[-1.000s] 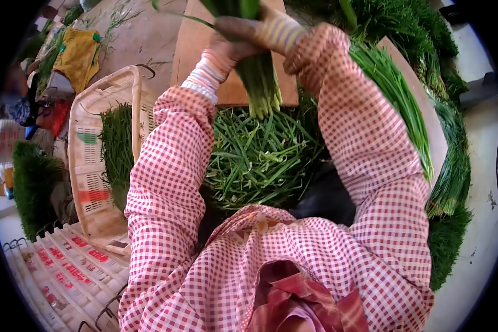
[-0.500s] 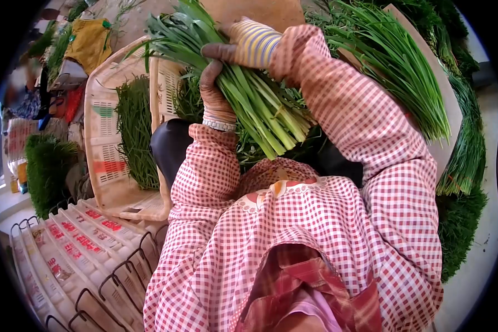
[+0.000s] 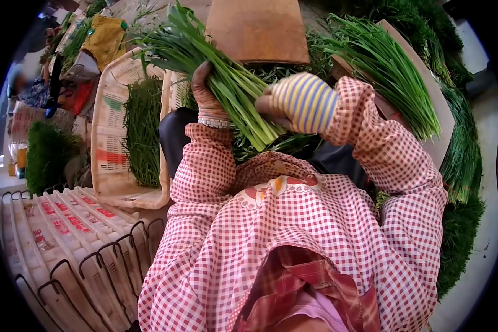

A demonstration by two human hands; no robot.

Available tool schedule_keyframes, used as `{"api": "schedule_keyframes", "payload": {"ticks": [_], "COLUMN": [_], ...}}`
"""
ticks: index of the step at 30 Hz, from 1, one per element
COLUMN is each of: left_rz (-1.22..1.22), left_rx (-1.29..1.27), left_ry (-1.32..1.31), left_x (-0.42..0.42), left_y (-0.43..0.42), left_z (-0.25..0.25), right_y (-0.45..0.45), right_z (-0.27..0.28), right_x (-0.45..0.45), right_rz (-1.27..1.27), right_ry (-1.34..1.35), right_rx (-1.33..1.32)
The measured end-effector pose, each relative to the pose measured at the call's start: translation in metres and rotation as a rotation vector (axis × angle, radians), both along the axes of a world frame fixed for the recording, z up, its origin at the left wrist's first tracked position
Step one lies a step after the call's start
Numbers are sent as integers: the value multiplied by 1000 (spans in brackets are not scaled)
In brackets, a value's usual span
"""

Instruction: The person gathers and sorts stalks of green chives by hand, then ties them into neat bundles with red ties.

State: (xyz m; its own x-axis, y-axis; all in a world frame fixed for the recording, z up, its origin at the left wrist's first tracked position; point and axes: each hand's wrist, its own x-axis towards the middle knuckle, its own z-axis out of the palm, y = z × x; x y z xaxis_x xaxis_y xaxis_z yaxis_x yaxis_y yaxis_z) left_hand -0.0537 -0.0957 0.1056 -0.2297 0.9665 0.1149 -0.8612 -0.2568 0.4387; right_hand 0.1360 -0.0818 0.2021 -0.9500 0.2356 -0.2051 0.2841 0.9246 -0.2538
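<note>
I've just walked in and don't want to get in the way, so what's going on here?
A person in checked sleeves is handling a bunch of greens. The left hand holds it partway along, while the right hand is at the pale stem ends; blur hides whether it grips any. More long greens lie on a board to the right, and a basket with greens in it stands to the left.

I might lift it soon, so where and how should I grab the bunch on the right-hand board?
Probably around mid-length, coming from above and gripping across the long bunch: it lies flat on the board, its ends loose.
</note>
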Motion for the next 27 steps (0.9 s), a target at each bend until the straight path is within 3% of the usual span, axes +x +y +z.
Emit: {"api": "schedule_keyframes", "payload": {"ticks": [2,3,4,7,9,11,13,15,17,19,22,25,26,27], "left_rz": [49,30,15,22,32,19,-7,-1,9,-25,-40,59,101,144], "left_rx": [92,208,249,345,442,438,442,412,339,339,335,317,283,250], "left_ry": [21,13,-113,-261,-169,-185,-222,-223,-116,-160,-142,-58,-76,-96], "left_x": [-10,-17,-23,-38,-42,-40,-34,-20,-16,-8,-12,-20,-27,-34], "left_y": [-5,-8,-11,-14,-12,-12,-9,-8,-7,-3,0,-6,-7,-8], "left_z": [3,6,9,12,13,12,13,19,18,19,13,17,18,18], "right_y": [-9,-26,-36,-41,-14,-1,18,12,-1,-6,-3,-15,-20,-19], "right_z": [3,9,-1,-73,-60,-30,-34,-17,-4,3,-2,0,20,-21], "right_x": [5,20,32,84,90,81,87,71,46,27,12,21,10,26], "right_rz": [39,66,42,-177,-350,-530,-522,-298,-264,-285,-241,-215,-232,-157], "right_ry": [-151,-83,-114,-176,-414,-391,163,585,611,381,384,19,-525,-590], "right_rx": [-89,-86,-188,-354,-286,-95,-113,-31,-132,-120,-225,-11,-148,-167]}}
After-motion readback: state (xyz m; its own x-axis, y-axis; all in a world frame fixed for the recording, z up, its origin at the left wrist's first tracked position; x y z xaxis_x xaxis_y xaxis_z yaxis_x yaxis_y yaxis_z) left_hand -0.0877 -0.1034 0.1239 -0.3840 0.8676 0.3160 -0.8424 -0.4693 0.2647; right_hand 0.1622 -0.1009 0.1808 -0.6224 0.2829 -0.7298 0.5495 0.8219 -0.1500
